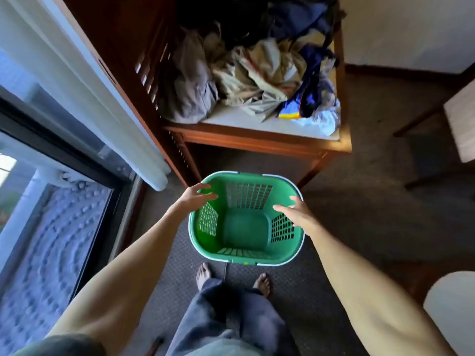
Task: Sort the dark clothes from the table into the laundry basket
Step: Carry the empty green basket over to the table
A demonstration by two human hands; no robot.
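Note:
A green laundry basket (245,227) with nothing in it stands on the carpet just in front of my feet. My left hand (196,196) hovers over its left rim, fingers spread and relaxed. Over the right rim is my right hand (298,213), also with straight fingers, holding nothing. On the wooden table (257,138) behind the basket lies a heap of clothes: beige and grey pieces (246,73) in front, a dark blue garment (314,83) at the right, black and navy clothes (257,19) at the back.
A glass door (54,201) with a white curtain (84,80) runs along the left. A chair (460,119) stands at the right, and a pale rounded seat (452,304) sits at the lower right. Dark carpet (359,201) surrounds the basket.

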